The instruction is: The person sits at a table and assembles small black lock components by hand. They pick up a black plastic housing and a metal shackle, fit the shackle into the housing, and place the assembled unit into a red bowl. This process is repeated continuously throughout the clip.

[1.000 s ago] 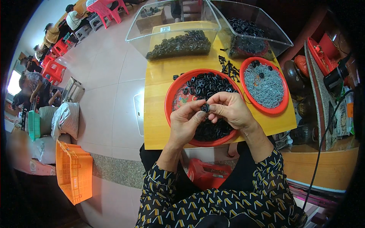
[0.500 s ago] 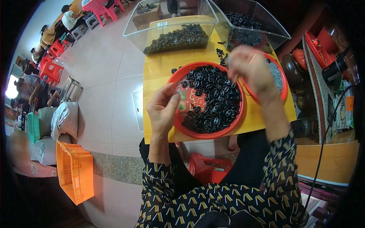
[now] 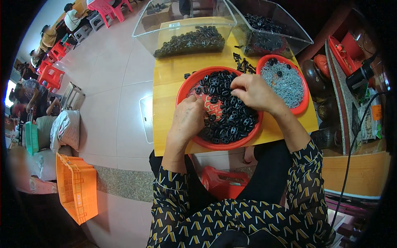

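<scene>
A round red basin [image 3: 259, 129] holds a heap of small black oval pieces [image 3: 231, 120] with two holes each; its patterned bottom shows at the left. My left hand [image 3: 189, 118] is over the basin's left side, fingers curled in and closed, what they hold hidden. At the heap's upper right, my right hand [image 3: 258, 94] has thumb and fingers pinched together against the black pieces. Whether a piece is between those fingertips is too small to tell. Right of it stands a smaller red basin [image 3: 305, 99] full of small silver screw-like parts [image 3: 285, 84], with a few black pieces on top.
Two clear plastic bins [image 3: 186, 31] with black parts stand at the yellow table's [image 3: 165, 95] far side. Loose black parts [image 3: 245, 65] lie before them. At right are a cluttered shelf [image 3: 343, 103] and a black cable [image 3: 351, 157]. An orange crate [image 3: 78, 190] sits on the floor at left.
My right hand has moved from above the small basin down and left to the black heap. My left hand has turned over, its fingers now curled downward.
</scene>
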